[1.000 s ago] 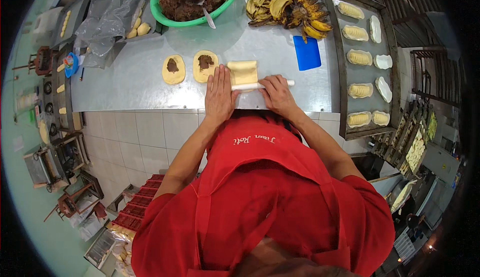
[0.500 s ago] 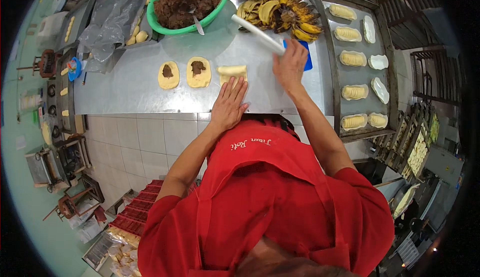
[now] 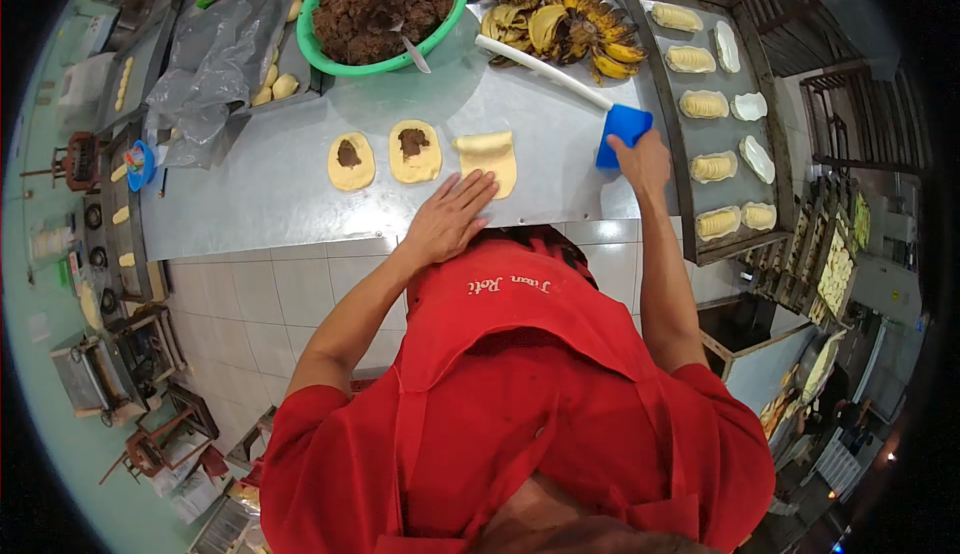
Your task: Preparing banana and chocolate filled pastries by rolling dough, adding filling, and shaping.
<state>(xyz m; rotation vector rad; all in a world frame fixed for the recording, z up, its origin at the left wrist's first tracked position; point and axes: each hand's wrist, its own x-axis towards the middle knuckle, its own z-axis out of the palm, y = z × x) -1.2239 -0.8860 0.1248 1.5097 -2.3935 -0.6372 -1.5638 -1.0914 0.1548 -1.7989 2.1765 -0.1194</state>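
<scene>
My left hand (image 3: 447,218) lies flat, fingers stretched, its fingertips on the lower left part of a partly folded dough piece (image 3: 490,157). The far end of that dough is turned over into a thick roll. In my right hand (image 3: 646,164) is a blue dough scraper (image 3: 627,126), gripped at its near right edge above the steel table. A thin white rolling pin (image 3: 540,71) lies slantwise just beyond the scraper. Left of the folded dough are two flat dough ovals, one (image 3: 414,166) and another (image 3: 352,176), each with brown filling on top.
Beyond the dough stands a green basin (image 3: 462,9) of brown filling with a spoon in it. Bananas (image 3: 570,29) lie right of it. A metal tray (image 3: 690,189) of shaped dough borders the right side; plastic sheeting (image 3: 205,99) covers part of the left.
My right hand has left the rolling pin, moved right and taken hold of the blue scraper. My left hand has slid slightly towards the dough's lower left edge.
</scene>
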